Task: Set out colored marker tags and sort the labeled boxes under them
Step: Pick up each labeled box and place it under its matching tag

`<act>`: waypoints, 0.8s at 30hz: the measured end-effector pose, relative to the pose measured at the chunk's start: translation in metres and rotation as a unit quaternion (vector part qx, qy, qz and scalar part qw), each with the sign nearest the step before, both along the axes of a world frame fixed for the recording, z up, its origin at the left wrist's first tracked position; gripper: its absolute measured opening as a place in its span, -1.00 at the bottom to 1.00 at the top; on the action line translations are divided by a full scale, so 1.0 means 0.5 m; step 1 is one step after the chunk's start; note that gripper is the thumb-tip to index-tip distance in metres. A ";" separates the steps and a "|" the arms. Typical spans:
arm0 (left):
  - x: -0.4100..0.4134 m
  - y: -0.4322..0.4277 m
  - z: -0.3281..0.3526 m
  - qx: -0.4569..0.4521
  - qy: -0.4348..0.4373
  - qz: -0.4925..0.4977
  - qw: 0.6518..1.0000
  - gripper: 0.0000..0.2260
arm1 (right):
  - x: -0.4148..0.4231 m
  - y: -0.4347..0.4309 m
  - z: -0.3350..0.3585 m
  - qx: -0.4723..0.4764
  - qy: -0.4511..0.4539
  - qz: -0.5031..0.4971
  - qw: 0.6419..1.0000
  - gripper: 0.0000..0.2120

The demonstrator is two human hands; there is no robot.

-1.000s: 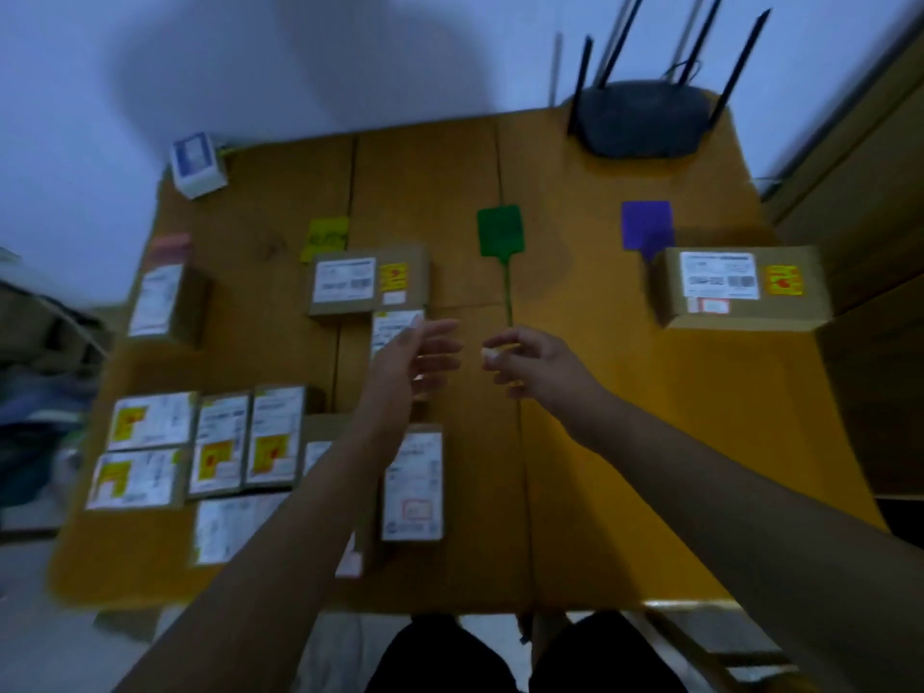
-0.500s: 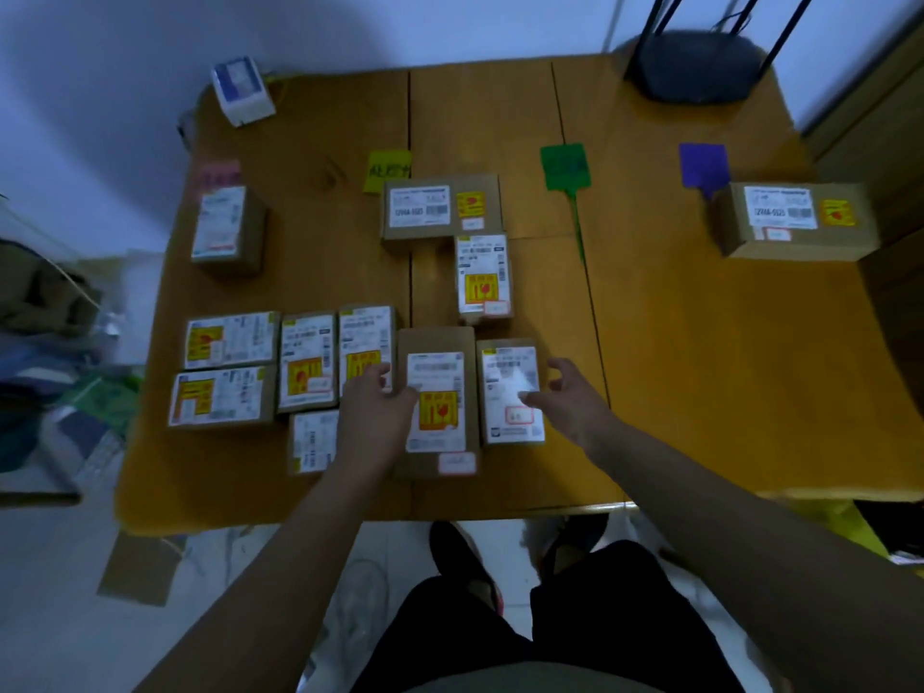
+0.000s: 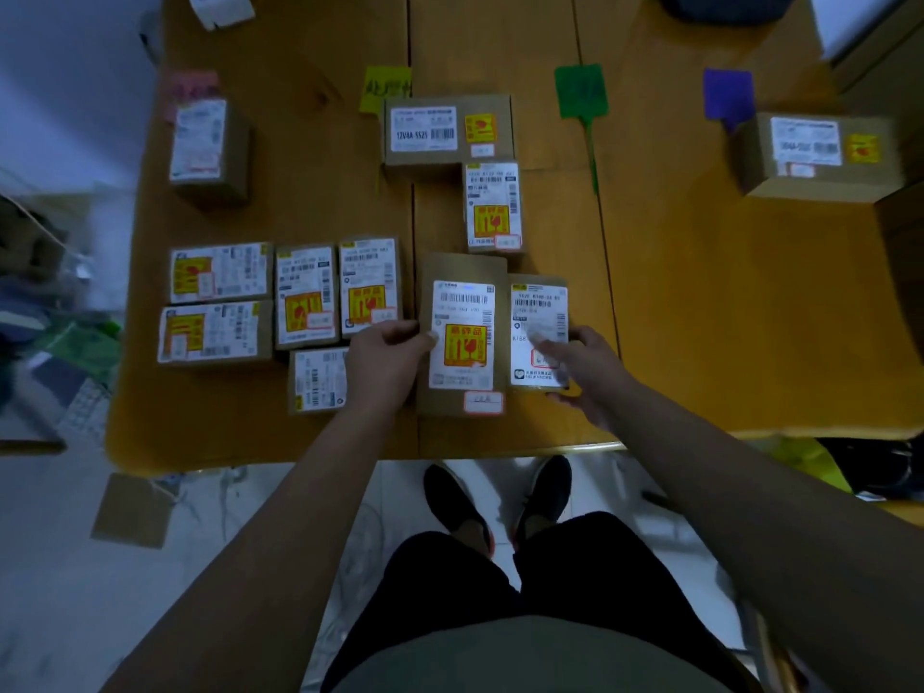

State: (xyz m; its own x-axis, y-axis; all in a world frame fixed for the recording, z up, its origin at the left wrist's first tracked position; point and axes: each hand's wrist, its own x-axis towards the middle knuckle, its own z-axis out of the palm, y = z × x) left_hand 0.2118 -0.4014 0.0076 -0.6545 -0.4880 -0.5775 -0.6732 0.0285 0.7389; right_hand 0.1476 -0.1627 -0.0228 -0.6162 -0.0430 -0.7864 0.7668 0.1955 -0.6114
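Four marker tags lie across the far part of the table (image 3: 700, 302): pink (image 3: 192, 85), yellow (image 3: 385, 87), green with a long stem (image 3: 581, 90) and purple (image 3: 727, 95). One labeled box (image 3: 207, 147) sits below the pink tag. A wide box (image 3: 447, 130) and a small one (image 3: 492, 205) sit below the yellow tag. Another box (image 3: 815, 155) is below the purple tag. My left hand (image 3: 387, 362) grips the left edge of a tall brown box (image 3: 462, 337). My right hand (image 3: 585, 367) holds the small box (image 3: 539, 322) beside it, thumb on its label.
Several unsorted labeled boxes (image 3: 305, 295) are grouped at the front left of the table. A white and blue box (image 3: 220, 5) stands at the far left corner. The table's front edge is just below my hands, with my feet (image 3: 500, 497) on the floor under it.
My hands have come back from near the green tag's stem to the front of the table and closed on the two boxes. The view has tilted downward.
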 end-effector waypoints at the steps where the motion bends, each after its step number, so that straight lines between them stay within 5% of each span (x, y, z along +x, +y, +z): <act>1: 0.001 0.003 0.006 0.030 0.008 0.020 0.999 -0.68 | -0.001 0.006 0.006 -0.004 0.007 -0.006 1.000 -0.65; 10: -0.027 0.023 0.102 0.125 0.133 0.110 0.977 -0.74 | -0.057 0.023 0.127 -0.075 0.081 -0.015 0.994 -0.75; 24: -0.179 -0.056 0.374 0.128 0.261 0.007 0.957 -0.63 | -0.228 0.007 0.434 -0.154 0.267 0.051 0.950 -0.61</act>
State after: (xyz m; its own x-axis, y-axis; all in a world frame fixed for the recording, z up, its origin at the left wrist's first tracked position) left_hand 0.1225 -0.4293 0.1945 -0.8807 -0.3858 -0.2750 -0.2092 -0.2042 0.9563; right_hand 0.0334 -0.1590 0.1942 -0.9040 -0.3011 -0.3036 0.3181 0.0010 -0.9481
